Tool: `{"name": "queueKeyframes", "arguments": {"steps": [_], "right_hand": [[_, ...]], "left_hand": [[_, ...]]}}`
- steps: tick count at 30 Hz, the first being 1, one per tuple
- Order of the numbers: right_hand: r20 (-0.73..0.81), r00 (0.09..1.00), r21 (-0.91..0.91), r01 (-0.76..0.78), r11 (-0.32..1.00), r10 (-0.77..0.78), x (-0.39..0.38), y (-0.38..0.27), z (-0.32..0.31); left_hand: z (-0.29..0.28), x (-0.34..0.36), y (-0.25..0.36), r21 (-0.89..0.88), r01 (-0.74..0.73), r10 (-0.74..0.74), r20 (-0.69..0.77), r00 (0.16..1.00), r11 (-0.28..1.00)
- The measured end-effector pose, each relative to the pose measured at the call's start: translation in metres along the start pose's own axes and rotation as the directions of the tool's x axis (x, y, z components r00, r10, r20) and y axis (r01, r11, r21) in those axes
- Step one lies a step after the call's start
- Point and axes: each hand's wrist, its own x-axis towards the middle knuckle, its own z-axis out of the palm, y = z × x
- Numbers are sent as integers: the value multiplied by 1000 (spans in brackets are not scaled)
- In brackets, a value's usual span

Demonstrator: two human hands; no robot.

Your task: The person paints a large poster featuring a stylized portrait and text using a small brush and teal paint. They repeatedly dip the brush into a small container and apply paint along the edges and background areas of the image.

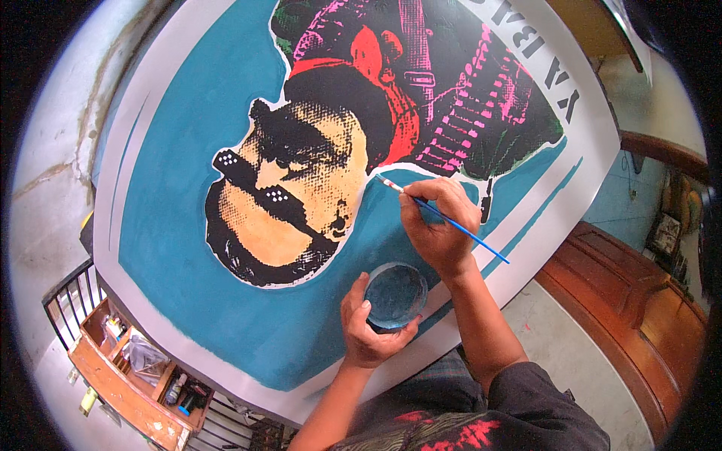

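Observation:
My right hand pinches a thin blue-handled paintbrush. Its tip touches or hovers just above the painting, at the edge between the teal background and the white outline of a printed portrait. The portrait appears upside down from my side, in black, peach, red, pink and green. Below the brush, my left hand grips a small clear round cup from its lower left side. The cup looks bluish inside; how full it is I cannot tell.
A pale border frames the teal area, with black stencilled letters at the upper right. To the lower left stands a wooden organiser holding bottles and a plastic bag, near a black metal rack. Brown carved wooden furniture is at the right.

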Motion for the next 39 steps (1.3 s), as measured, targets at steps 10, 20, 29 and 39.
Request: {"name": "queueKeyframes", "arguments": {"steps": [10,20,29,39], "right_hand": [[3,1000,-4,18,1000,-18,0,1,2],[-8,1000,-42,-13,999,12,-1,1,2],[-26,998,-64,-57,996,55,-1,1,1],[-55,997,-97,-62,993,57,-3,2,0]], "left_hand": [[-1,0,2,2,11,-11,8,1000,1000],[-3,2,3,-11,14,-13,24,1000,1000],[-3,-1,0,4,8,-9,37,999,1000],[-1,0,1,-14,4,-4,14,1000,1000]]}}
